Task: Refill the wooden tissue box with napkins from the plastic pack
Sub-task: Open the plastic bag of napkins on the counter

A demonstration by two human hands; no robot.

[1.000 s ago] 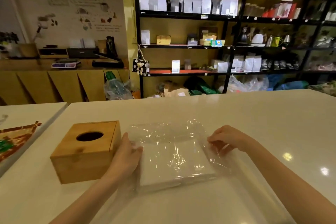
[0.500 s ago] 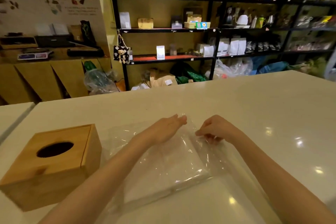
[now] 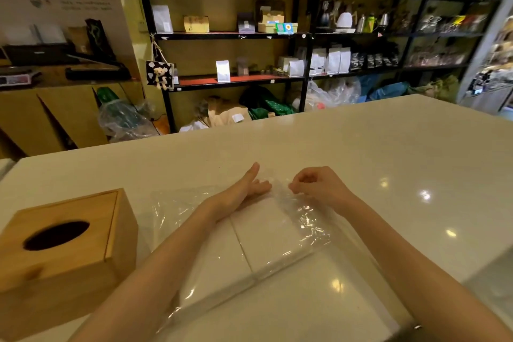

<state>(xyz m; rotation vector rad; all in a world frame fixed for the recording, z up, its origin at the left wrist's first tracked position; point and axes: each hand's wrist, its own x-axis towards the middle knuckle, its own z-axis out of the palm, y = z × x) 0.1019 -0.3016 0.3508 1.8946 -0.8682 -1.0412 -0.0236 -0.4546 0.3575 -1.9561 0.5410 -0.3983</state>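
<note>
The wooden tissue box [image 3: 63, 253] stands at the left on the white counter, lid closed, its dark oval slot facing up. To its right lies the clear plastic pack [image 3: 277, 233] with a flat white stack of napkins [image 3: 261, 239] inside. My left hand [image 3: 247, 189] reaches across the pack with fingers stretched flat at its far edge. My right hand [image 3: 313, 184] is curled just to the right of it, fingertips pinching the plastic film at the pack's far end.
The white counter [image 3: 388, 153] stretches far and right of the pack. Behind it stand black shelves [image 3: 277, 36] with bags and boxes. A wooden side counter [image 3: 55, 97] with a scale is at the left. Plastic bags lie on the floor.
My left hand left the pack's near-left side beside the box and reached over to its far edge. My right hand stayed at the far end. The view shifted right.
</note>
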